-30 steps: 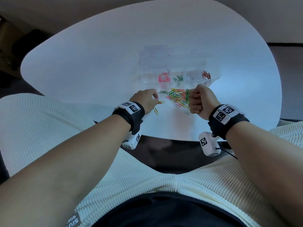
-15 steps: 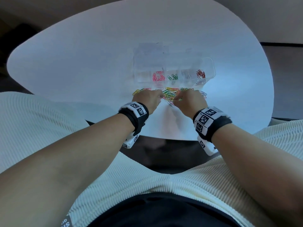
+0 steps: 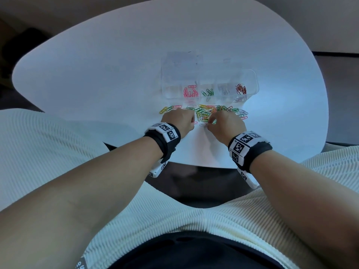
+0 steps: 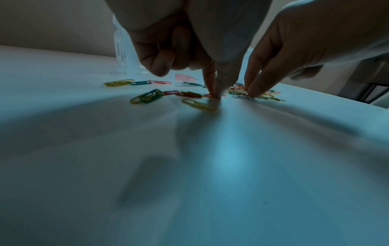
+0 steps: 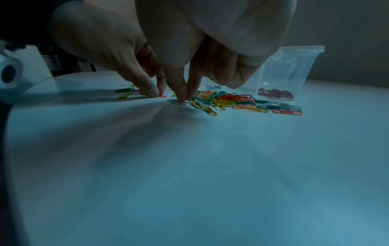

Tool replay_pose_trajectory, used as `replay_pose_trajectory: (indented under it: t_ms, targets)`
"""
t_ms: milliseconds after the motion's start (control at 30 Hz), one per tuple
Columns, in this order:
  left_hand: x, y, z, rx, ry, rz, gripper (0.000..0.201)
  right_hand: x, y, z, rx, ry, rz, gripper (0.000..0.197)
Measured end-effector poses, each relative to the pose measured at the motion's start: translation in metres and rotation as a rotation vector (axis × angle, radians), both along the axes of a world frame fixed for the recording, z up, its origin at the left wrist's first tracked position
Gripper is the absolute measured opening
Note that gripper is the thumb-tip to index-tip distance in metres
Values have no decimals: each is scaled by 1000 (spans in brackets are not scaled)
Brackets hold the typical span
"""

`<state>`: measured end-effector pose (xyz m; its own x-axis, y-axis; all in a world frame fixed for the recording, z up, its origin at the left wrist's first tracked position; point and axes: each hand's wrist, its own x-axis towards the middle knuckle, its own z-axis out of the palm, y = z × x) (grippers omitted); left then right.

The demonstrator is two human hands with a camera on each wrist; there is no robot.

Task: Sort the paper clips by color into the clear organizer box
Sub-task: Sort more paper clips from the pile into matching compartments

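Note:
A pile of mixed coloured paper clips lies on the white table just before the clear organizer box. Its compartments hold pink clips, green clips, pale clips and dark red clips. My left hand pinches a pink clip against the table with thumb and forefinger, at the pile's near left edge. My right hand pinches a pale white clip with thumb and forefinger at the pile's near edge, its other fingers curled.
Loose yellow, green and red clips lie scattered left of the pile. The table's near edge runs just behind my wrists, with my lap below. The box's lid lies behind the box.
Both hands have moved forward onto the pile's near edge. The right hand turned over from a raised fist and lowered its fingertips to the table.

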<state>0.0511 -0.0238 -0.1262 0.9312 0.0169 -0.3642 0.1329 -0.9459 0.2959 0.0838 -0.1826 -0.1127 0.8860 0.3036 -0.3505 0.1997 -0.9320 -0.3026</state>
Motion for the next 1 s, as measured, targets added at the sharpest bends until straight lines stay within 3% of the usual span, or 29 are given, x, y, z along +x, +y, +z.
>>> replay_pose_trajectory:
  t_ms: [167, 400, 600, 767, 933, 1000]
  targets:
    - [2, 2, -1, -42, 53, 39, 17, 4, -1, 2, 132, -35, -79, 14]
    - [-2, 2, -3, -90, 65, 53, 13, -1, 2, 1, 150, -8, -48, 15]
    - [-5, 0, 3, -101, 50, 67, 24, 2, 1, 8, 279, 54, -132, 18]
    - [4, -4, 27, -346, -109, 178, 17, 6, 6, 15, 445, 145, -212, 33]
    - [16, -1, 40, -829, -119, 388, 22, 9, 11, 28, 873, 617, -528, 25]
    - [16, 0, 43, -896, -115, 433, 25, 10, 16, 36, 1006, 721, -577, 23]
